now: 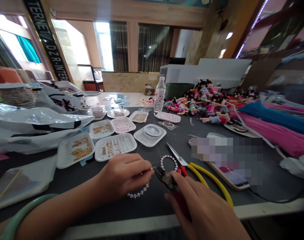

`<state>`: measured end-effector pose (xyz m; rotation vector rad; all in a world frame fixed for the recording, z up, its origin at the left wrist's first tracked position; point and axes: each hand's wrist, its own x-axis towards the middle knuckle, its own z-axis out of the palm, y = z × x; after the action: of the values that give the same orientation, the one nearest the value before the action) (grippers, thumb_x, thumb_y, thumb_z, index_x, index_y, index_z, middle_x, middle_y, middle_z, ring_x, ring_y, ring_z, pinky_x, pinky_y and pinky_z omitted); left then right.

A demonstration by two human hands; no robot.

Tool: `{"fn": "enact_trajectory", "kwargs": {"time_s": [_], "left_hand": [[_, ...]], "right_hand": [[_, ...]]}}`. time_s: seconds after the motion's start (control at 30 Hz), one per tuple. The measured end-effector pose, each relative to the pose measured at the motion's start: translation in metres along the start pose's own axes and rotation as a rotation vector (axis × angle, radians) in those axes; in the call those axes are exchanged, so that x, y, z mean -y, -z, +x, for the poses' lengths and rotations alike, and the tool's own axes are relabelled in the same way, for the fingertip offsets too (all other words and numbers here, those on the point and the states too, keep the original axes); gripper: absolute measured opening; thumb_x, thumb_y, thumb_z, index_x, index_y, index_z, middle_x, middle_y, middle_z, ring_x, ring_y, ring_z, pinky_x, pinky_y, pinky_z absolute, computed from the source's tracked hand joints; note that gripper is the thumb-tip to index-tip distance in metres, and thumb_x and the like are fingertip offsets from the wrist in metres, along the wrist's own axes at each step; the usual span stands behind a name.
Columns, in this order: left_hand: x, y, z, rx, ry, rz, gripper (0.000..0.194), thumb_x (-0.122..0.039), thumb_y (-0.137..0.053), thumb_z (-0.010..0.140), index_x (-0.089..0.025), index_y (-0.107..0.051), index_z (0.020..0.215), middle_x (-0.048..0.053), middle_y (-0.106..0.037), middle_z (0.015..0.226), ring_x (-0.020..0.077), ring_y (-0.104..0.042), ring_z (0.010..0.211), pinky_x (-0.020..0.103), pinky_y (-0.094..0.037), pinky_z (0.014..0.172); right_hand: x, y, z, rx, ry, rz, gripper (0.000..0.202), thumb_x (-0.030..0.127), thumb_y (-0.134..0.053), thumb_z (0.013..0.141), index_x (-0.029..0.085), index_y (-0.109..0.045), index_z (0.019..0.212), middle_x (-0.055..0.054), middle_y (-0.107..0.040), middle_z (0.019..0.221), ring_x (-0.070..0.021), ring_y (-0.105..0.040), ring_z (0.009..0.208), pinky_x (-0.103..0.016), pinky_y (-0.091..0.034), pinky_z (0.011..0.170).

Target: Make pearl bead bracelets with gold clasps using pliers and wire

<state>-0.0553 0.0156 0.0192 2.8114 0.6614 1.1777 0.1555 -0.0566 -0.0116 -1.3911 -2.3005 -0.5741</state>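
Pinched between the fingers of my left hand (pixel 128 173) is the end of a beaded bracelet (pixel 139 194), whose pearly beads hang below the fingers. My right hand (pixel 199 200) is wrapped round pliers (pixel 180 201) with red handles. Their dark jaws point left and meet a small gold-coloured piece at my left fingertips; whether they grip it I cannot tell. Just behind the jaws, a second ring of pearly beads (pixel 168 156) lies on the dark tabletop. Scissors (pixel 178 156) with red handles lie beside it, and yellow-handled pliers (pixel 209 176) are partly under my right hand.
White trays hold gold findings (pixel 83 150) and pink beads (pixel 123 125). A tray with a round lid (pixel 152 130) stands in the middle. Farther back are a water bottle (pixel 160 95) and a pile of dolls (pixel 206 100). At right lies a phone (pixel 224 166) with a cable; plastic bags (pixel 42 123) lie left.
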Motion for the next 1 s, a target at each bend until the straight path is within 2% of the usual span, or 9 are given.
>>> {"fn": "enact_trajectory", "kwargs": {"time_s": [0.33, 0.6, 1.0], "left_hand": [[0.0011, -0.0018, 0.0033, -0.051, -0.032, -0.034, 0.006, -0.010, -0.059, 0.083, -0.012, -0.064, 0.080, 0.003, -0.066, 0.067, 0.0097, -0.058, 0.056, 0.018, -0.045, 0.053], [0.0008, -0.0015, 0.0018, -0.036, -0.022, -0.030, 0.008, -0.013, -0.057, 0.085, -0.013, -0.064, 0.080, 0.002, -0.065, 0.066, 0.0096, -0.058, 0.055, 0.018, -0.045, 0.053], [0.0005, -0.0031, 0.0013, -0.022, -0.015, -0.041, 0.005, -0.012, -0.059, 0.083, -0.013, -0.063, 0.079, 0.002, -0.064, 0.064, 0.0095, -0.056, 0.054, 0.019, -0.043, 0.052]], "right_hand": [[0.0000, -0.0024, 0.0008, -0.066, 0.003, -0.013, 0.028, 0.025, -0.046, 0.089, 0.012, -0.053, 0.113, -0.008, -0.073, 0.083, -0.0229, -0.070, 0.065, -0.033, -0.057, 0.054], [0.0016, -0.0017, 0.0012, -0.070, -0.006, -0.042, 0.030, 0.031, -0.038, 0.094, 0.013, -0.052, 0.114, -0.010, -0.072, 0.083, -0.0233, -0.070, 0.066, -0.032, -0.056, 0.051], [0.0001, -0.0048, 0.0025, -0.055, -0.005, -0.026, 0.029, 0.029, -0.037, 0.094, 0.014, -0.051, 0.113, -0.009, -0.072, 0.081, -0.0241, -0.070, 0.065, -0.034, -0.057, 0.049]]}}
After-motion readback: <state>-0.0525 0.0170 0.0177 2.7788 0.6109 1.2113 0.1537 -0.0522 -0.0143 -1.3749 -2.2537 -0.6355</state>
